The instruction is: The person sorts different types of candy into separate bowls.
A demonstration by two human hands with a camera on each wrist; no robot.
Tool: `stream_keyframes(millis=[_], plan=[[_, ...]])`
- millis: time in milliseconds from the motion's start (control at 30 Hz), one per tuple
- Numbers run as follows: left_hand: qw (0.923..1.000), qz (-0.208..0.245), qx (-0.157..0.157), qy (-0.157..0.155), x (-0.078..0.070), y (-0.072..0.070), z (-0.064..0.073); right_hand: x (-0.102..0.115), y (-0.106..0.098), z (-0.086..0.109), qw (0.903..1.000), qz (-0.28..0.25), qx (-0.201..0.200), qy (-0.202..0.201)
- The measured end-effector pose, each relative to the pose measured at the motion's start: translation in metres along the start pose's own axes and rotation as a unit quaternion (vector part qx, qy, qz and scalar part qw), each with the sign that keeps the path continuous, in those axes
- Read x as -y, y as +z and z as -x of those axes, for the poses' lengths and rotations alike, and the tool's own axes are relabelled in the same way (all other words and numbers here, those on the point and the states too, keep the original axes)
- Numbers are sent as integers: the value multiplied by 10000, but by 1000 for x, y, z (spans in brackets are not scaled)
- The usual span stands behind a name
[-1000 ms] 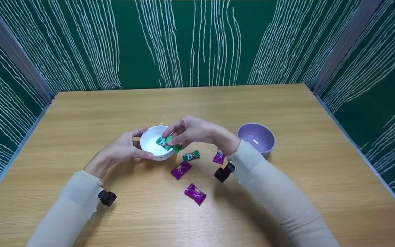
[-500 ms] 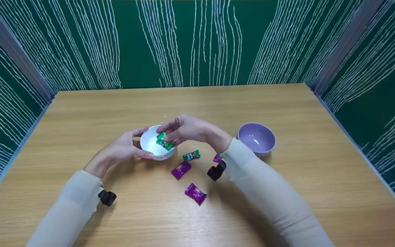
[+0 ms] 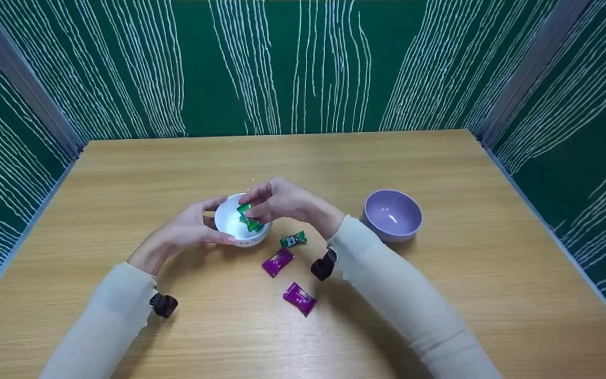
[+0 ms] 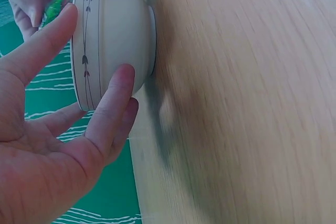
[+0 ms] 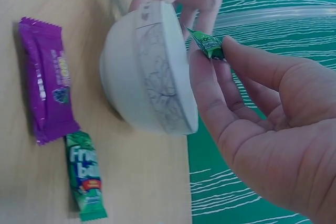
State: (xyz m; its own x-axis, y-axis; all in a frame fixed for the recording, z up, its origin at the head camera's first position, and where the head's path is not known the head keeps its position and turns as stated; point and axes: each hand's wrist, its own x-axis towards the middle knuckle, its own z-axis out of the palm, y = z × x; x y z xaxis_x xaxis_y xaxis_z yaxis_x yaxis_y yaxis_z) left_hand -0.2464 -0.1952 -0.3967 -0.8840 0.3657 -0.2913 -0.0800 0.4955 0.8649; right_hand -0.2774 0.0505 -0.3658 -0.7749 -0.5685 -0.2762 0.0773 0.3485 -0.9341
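Note:
My left hand holds a white bowl by its side, thumb at the near rim and fingers round the far side. In the left wrist view the same bowl shows a leaf-patterned band and stands on the table. Over the bowl's opening, my right hand pinches a green-wrapped candy between thumb and fingers. Another green candy shows inside the bowl, partly behind that hand. Just right of the bowl lies a green candy, with a purple-wrapped candy close beside it.
A second purple candy lies nearer the front of the wooden table. To the right stands a purple bowl, close to the right sleeve. Green panels with white streaks rise behind the table.
My right hand has shifted left, carrying the green candy farther over the white bowl. Its sleeve now covers the purple candy near the purple bowl. The left hand stays on the white bowl.

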Motion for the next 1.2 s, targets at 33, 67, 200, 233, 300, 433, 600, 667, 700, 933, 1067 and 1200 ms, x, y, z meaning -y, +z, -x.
stream_keyframes(millis=[33, 67, 200, 233, 300, 433, 600, 667, 700, 933, 1067, 1200], plan=[[10000, -11, -6, -11, 0, 0, 0, -1, 1, -1, 10000, -8, -22, 5], [10000, -23, -13, -20, 0, -1, 1, -3, 2, -2, 10000, -30, -46, 6], [10000, -49, -35, -38, 1, -2, 2, -6, 7, -7, 9998, -87, -152, 43], [10000, -56, -37, -38, 1, -2, 2, -7, 9, -8, 9998, -101, -171, 54], [10000, -60, -41, -24, 1, -2, 2, -8, 10, -10, 9997, -105, -189, 82], [10000, -41, -20, -10, 1, -1, 1, -10, 13, -12, 9995, -125, -219, 167], [10000, -33, -13, -15, 0, -1, 0, -11, 15, -13, 9994, -193, -224, 168], [10000, -57, -18, -10, -1, -1, 0, -12, 15, -14, 9995, -203, -208, 161], [10000, -65, -23, -4, -1, -1, 0, -13, 15, -14, 9995, -211, -194, 162], [10000, 44, 67, 36, -2, 0, -1, -13, 15, -17, 9997, -162, -177, 101], [10000, 62, 62, 35, -1, -1, -2, -12, 18, -18, 9997, -22, -231, 86], [10000, 78, 36, 27, 1, -1, 0, -11, 23, -19, 9995, 131, -253, 103]])
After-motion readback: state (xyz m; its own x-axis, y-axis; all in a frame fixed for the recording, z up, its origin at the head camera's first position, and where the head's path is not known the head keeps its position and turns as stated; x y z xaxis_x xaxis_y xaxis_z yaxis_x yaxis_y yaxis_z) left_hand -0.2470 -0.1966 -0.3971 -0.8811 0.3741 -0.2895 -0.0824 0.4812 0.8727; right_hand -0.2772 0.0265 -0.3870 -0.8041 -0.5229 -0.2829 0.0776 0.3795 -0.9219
